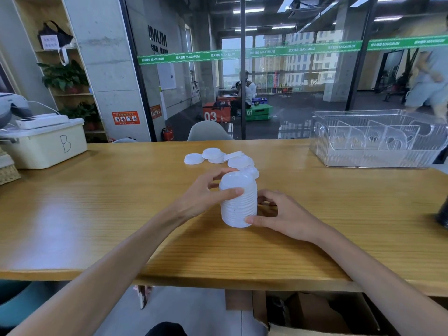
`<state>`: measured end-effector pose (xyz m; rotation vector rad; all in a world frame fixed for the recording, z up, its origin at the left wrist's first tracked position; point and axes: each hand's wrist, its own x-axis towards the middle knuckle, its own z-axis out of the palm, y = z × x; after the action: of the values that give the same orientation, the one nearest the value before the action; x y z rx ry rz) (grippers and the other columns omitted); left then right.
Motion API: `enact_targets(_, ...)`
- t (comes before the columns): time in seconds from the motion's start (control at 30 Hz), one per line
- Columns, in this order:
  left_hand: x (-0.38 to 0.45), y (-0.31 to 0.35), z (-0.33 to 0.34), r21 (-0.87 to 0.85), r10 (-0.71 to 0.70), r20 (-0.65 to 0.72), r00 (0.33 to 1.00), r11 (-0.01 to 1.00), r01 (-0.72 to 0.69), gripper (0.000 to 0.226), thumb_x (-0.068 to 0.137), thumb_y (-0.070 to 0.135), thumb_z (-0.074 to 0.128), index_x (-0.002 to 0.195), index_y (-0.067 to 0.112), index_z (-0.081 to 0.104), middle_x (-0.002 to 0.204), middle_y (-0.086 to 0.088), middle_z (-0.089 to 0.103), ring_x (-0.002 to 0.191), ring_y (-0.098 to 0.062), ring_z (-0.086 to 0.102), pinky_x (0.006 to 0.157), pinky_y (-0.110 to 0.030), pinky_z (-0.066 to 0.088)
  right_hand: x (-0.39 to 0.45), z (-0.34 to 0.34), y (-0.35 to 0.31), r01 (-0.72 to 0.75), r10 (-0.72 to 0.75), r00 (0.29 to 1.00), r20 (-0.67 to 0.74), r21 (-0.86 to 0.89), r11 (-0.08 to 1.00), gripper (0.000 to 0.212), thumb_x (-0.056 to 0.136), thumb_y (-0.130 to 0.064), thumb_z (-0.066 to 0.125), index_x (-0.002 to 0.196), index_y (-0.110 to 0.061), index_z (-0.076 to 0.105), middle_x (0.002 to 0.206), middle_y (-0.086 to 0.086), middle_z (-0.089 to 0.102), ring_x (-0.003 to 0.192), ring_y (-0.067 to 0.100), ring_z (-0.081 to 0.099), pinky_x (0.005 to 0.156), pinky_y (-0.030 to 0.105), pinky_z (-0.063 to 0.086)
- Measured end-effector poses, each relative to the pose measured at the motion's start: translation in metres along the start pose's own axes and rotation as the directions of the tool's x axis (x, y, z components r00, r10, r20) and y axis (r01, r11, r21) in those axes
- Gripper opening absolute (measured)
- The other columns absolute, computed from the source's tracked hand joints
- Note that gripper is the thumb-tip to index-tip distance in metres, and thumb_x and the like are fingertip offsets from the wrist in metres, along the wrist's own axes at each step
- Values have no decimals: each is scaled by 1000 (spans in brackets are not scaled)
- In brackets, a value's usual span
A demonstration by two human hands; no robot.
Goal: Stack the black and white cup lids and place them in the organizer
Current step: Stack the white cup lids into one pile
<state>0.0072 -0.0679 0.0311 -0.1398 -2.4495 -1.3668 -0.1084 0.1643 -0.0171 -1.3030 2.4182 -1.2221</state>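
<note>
Holding the stack of white lids (238,200) upright on the wooden table (97,202), I had both hands on it. My left hand (206,195) wrapped the upper part, thumb across the front and fingers over the top rim. My right hand (283,214) braced the lower right side, thumb pressed near the base. So both hands were grasping the stack, neither one free.

Step in hand, as I judged it: squaring up the white stack mid-build. A handful of loose white lids (218,157) lay on the table just behind the stack, some overlapping, not yet added. The clear organizer (378,139) sat well apart at the far right, its divided compartments looking empty of lids. No black lids clearly visible; a dark object (443,212) at the right edge was cut off, couldn't tell what it was.

Next move probably needed one hand off to pull in a loose lid while the other kept the stack steady. It was tall and narrow, likely to tip if released carelessly.
</note>
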Motion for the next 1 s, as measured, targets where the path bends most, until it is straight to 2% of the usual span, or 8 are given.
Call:
enact_targets(0.13,-7,-7,6,-44,-18,-35,999,999,16,66,85,56,79,144,30,65,140,16,70,136,-6,61,121,-44,48,0,1,-1,-1,1,1000,-2,-5,1000,73,70,-77,79,132,-42,64,134,-18,65,127,-6,57,109,22,45)
enact_targets(0.4,-7,-3,-3,-103,-62,61,996,992,68,52,98,45,76,147,31,63,143,14,70,137,-4,61,120,-36,47,-1,0,-2,-10,9,1000,-6,-20,1000,74,69,-79,79,133,-44,63,134,-20,64,127,-8,56,111,26,46)
enact_targets(0.47,-3,-6,-5,-157,-59,105,993,985,76,48,106,52,64,148,29,64,146,12,69,141,-6,60,120,-36,43,-1,0,-3,-8,8,1000,-9,-22,1000,73,70,-78,80,133,-44,63,134,-19,65,127,-7,56,111,25,45)
enact_targets(0.6,21,-13,-11,-251,-145,34,989,956,149,68,98,79,53,140,30,72,142,10,73,135,-6,64,113,-34,47,-1,-1,-5,0,0,1000,-9,-23,1000,70,75,-71,83,135,-40,64,133,-19,66,127,-7,56,111,24,45)
enact_targets(0.7,47,-25,-16,-171,-220,-46,974,963,209,58,102,71,51,134,28,75,130,8,78,127,-6,69,112,-35,50,0,0,-4,-1,1,1000,-17,-27,1000,72,73,-75,81,135,-42,64,132,-21,66,128,-5,55,110,27,46)
enact_targets(0.77,67,-35,-20,-57,-256,-96,962,966,251,50,104,67,54,128,28,75,127,9,76,127,-8,67,114,-36,50,-1,1,-5,4,-4,1000,-21,-29,1000,69,74,-72,81,133,-41,64,129,-22,67,128,-4,55,108,25,46)
enact_targets(0.9,108,-54,-24,81,-360,-160,919,923,376,45,107,57,59,128,19,71,136,3,67,132,-19,59,115,-39,46,-1,-2,-7,32,-32,999,-7,-2,999,50,85,-42,89,129,-30,68,124,-23,69,117,-15,58,94,2,39)
enact_targets(1.0,136,-66,-21,143,-394,-209,895,893,427,45,107,57,59,124,17,70,133,1,65,129,-23,57,107,-38,43,0,-1,-4,40,-40,999,-7,-5,999,53,83,-48,89,129,-33,68,128,-19,68,122,-11,57,95,2,39)
